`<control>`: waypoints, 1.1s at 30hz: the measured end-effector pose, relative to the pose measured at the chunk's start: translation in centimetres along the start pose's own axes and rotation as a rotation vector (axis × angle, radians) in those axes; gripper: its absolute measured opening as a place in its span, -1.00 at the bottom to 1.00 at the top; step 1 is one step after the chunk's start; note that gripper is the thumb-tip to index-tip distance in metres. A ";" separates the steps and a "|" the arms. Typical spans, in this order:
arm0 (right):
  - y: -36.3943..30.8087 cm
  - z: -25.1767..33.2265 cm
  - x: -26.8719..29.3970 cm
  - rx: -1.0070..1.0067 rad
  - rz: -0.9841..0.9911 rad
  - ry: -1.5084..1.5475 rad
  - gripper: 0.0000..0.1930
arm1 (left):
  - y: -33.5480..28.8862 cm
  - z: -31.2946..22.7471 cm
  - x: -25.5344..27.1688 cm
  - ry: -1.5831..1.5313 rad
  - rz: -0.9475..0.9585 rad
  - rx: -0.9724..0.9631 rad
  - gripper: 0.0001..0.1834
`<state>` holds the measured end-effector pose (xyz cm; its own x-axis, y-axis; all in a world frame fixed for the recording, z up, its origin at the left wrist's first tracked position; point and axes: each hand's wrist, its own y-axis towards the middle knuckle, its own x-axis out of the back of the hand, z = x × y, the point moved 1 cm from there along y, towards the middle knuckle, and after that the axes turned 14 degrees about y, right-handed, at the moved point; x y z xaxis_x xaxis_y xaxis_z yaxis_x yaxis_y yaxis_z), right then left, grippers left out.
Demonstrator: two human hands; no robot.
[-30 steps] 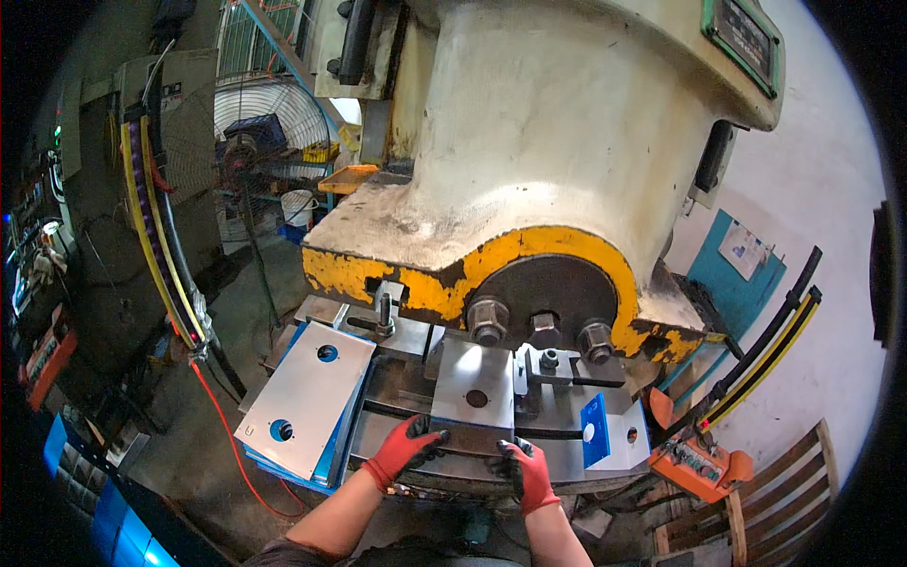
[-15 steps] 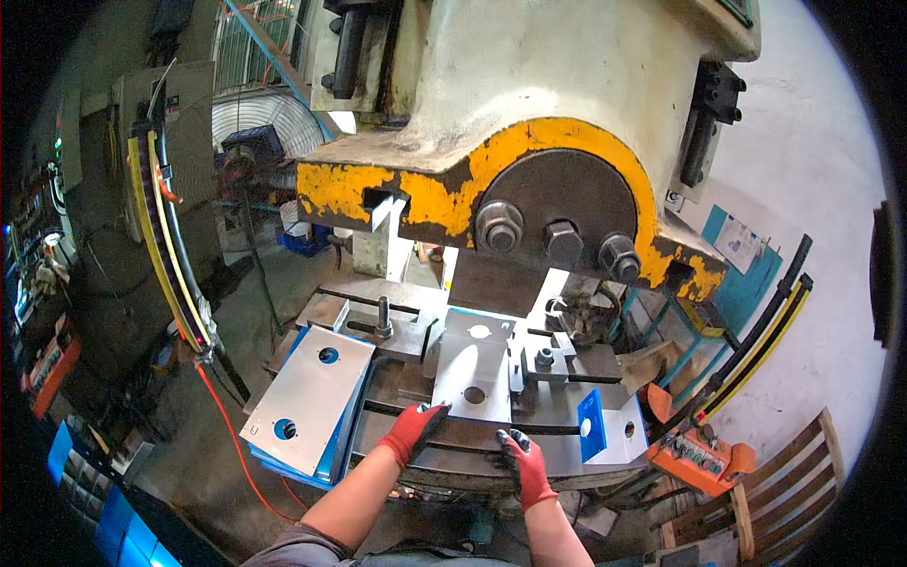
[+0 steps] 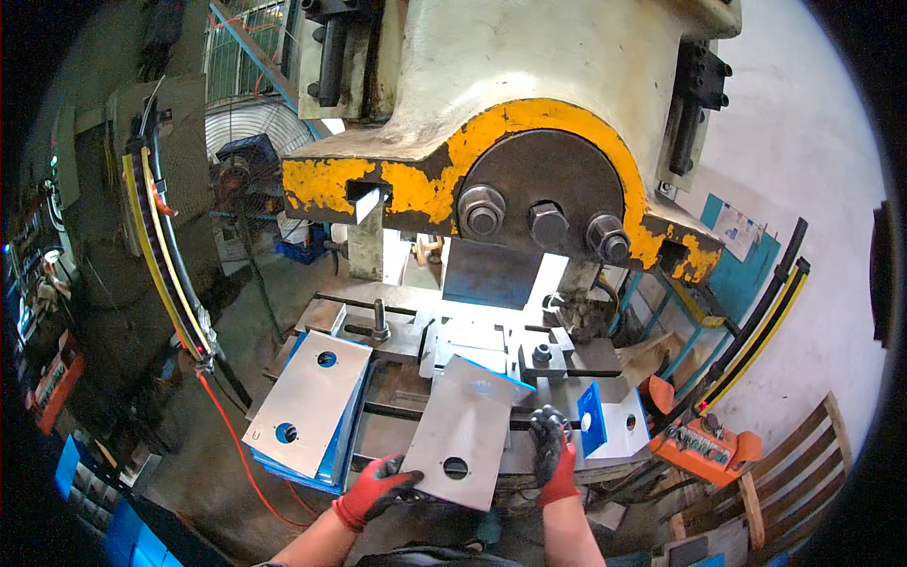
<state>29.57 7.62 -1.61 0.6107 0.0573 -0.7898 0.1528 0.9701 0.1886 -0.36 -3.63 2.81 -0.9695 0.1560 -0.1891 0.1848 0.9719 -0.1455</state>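
My left hand [image 3: 383, 484], in a red glove with dark palm and fingers, pinches the near left corner of a silver sheet-metal plate [image 3: 444, 425]. The plate tilts in front of the die, with a round hole near its close end and a bent, blue-backed flap at its far end. My right hand [image 3: 553, 449], gloved alike, is raised just right of the plate, fingers apart and holding nothing. Beyond the plate lies the brightly lit die [image 3: 472, 333] on the press bed. A bent bracket [image 3: 619, 425], blue on one face, stands right of my right hand.
A stack of flat plates [image 3: 312, 402] with blue undersides lies at the bed's left. The press ram [image 3: 548, 180], edged in yellow, hangs above. Bolts [image 3: 380, 321] stick up from the clamps. An orange control box [image 3: 704, 452] and yellow-black safety bars [image 3: 756, 331] are on the right.
The plate has come off the die toward me and turned, now in my left hand. My left hand has moved back and down; my right hand has shifted right with its fingers raised.
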 end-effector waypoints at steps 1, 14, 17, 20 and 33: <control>1.2 0.3 2.4 0.117 0.073 -0.314 -0.67 | -0.1 0.6 1.1 -0.052 0.009 0.014 -0.62; -0.8 6.2 -2.2 -0.577 0.574 -0.354 -0.21 | 6.1 1.8 3.0 -0.491 0.050 0.110 -0.55; -1.7 6.2 -4.4 -0.427 0.605 -0.371 -0.43 | 7.8 3.3 4.8 -0.460 0.069 -0.184 -0.41; -2.6 5.3 -4.0 -0.241 0.372 -0.283 -0.58 | 5.7 -2.7 0.2 -0.403 -0.071 -0.259 -0.41; -3.4 1.1 -7.7 0.240 0.203 -1.146 -0.64 | 6.6 -0.6 -0.7 1.190 -0.534 -0.696 -0.44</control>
<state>25.18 3.63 4.46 0.9611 -0.1582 0.2264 0.0404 0.8915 0.4512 1.48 2.76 2.54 -0.5188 -0.5243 0.6752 -0.0074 0.7925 0.6098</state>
